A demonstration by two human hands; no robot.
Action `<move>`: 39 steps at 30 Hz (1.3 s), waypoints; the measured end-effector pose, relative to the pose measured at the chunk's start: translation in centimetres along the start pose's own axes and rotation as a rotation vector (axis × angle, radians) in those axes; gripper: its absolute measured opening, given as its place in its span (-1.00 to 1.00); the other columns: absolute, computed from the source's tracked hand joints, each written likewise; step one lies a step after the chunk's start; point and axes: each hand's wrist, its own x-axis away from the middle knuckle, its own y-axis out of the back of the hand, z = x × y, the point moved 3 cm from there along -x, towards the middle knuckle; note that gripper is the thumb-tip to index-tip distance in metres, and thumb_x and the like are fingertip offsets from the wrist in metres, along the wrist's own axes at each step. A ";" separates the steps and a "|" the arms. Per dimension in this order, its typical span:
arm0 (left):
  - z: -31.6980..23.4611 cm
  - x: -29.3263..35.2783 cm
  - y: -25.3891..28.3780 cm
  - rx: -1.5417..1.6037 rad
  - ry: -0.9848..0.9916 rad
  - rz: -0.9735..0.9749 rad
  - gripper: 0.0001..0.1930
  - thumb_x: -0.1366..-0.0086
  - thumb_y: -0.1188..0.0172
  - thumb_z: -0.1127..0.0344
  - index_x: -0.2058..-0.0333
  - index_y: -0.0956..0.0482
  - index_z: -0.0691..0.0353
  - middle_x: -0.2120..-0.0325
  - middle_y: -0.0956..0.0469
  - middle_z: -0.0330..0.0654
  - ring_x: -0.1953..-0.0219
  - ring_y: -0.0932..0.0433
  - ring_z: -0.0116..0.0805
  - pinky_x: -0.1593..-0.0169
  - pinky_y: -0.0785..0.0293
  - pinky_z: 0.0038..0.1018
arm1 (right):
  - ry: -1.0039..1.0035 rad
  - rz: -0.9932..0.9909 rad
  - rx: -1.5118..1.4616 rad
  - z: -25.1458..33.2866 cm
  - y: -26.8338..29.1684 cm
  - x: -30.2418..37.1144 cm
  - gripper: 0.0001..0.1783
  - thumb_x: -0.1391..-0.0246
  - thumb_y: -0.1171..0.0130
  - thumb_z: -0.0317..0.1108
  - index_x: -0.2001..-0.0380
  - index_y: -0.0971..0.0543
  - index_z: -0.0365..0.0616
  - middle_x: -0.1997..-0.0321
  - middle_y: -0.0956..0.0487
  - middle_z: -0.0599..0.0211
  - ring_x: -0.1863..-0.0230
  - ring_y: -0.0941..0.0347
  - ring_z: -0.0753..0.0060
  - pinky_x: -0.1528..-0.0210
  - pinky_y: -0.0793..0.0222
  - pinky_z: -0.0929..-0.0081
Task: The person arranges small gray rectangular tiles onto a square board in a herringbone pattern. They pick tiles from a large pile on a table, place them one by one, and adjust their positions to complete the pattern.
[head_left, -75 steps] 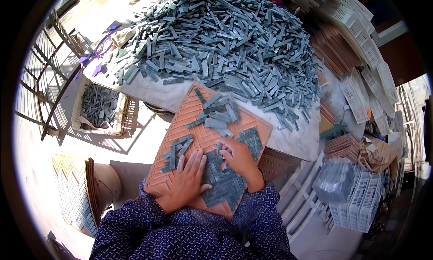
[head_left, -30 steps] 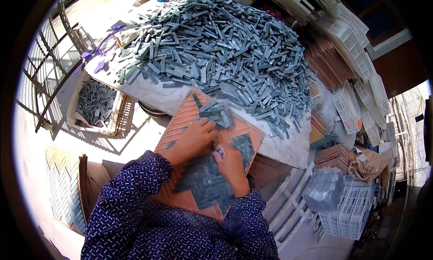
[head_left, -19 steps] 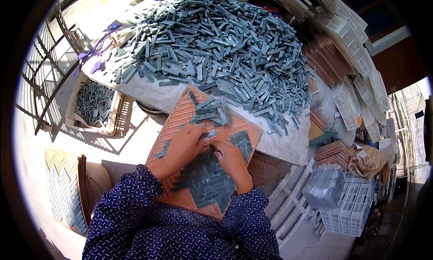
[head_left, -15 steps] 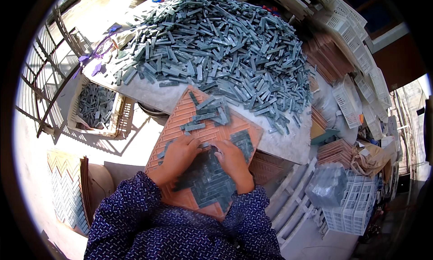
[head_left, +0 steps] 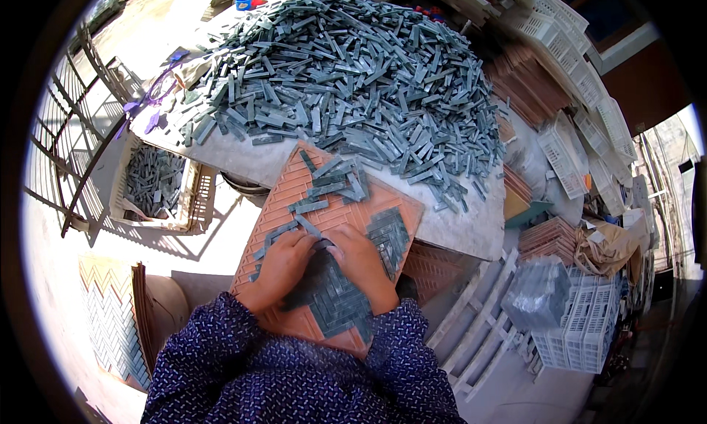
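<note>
An orange template board (head_left: 259,212) with herringbone grooves lies tilted in front of me. Dark green stone strips (head_left: 339,306) fill its near and right part in a herringbone pattern. My left hand (head_left: 286,260) is closed over the board, its fingertips near the filled area. Close beside it, my right hand (head_left: 359,256) has its thumb and fingers pinched. A small dark strip (head_left: 322,244) shows between the two hands' fingertips, partly hidden. Another loose strip (head_left: 307,225) lies just beyond my left fingers. Several loose strips (head_left: 342,179) are piled on the board's far part.
A large heap of green stone strips (head_left: 346,78) covers the white table (head_left: 456,229). At the left stands a crate (head_left: 193,196) of strips, with herringbone-patterned boards (head_left: 110,306) nearer me. White plastic crates (head_left: 578,324) and stacked orange boards (head_left: 549,240) are at the right.
Both hands have shifted slightly left across the board, with their fingertips closer together. The loose strip beyond my left fingers now shows more fully. The whole view has shifted slightly.
</note>
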 end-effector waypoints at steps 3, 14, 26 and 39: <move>0.2 -1.3 1.3 0.023 0.039 0.021 -0.77 -0.06 -0.18 0.44 0.25 -0.51 0.24 0.30 -0.48 -0.12 0.19 -0.45 -0.11 0.12 -0.41 -0.33 | 0.037 0.028 0.061 -0.5 -0.3 -0.7 -0.75 0.09 -0.24 -0.48 0.26 -0.52 -0.14 0.25 -0.48 0.20 0.19 -0.45 0.03 0.22 -0.41 0.25; 0.7 -1.7 2.0 -0.052 -0.103 0.283 -0.70 0.01 -0.28 0.41 0.24 -0.52 0.23 0.28 -0.50 -0.10 0.14 -0.46 -0.10 0.07 -0.44 -0.29 | -0.071 -0.112 -0.105 -1.3 1.0 -0.3 -0.82 0.07 -0.25 -0.46 0.33 -0.52 -0.20 0.34 -0.52 0.17 0.30 -0.47 0.07 0.27 -0.40 0.32; -0.3 0.0 0.9 -0.213 -0.076 0.172 -0.78 -0.08 -0.10 0.44 0.24 -0.48 0.26 0.33 -0.46 -0.11 0.20 -0.46 -0.14 0.14 -0.43 -0.34 | -0.086 0.014 0.135 0.1 -2.4 -4.0 -0.76 0.14 -0.29 -0.41 0.32 -0.56 -0.15 0.30 -0.54 0.12 0.26 -0.46 0.02 0.26 -0.38 0.20; -0.5 -1.0 -0.1 -0.126 0.041 0.130 -0.82 -0.08 -0.05 0.52 0.30 -0.50 0.24 0.39 -0.46 -0.07 0.37 -0.54 -0.03 0.34 -0.49 -0.24 | -0.472 -0.258 -0.810 -1.6 2.4 4.6 -0.73 -0.08 -0.20 -0.46 0.16 -0.52 -0.39 0.28 -0.57 0.36 0.30 -0.48 0.64 0.24 -0.41 0.68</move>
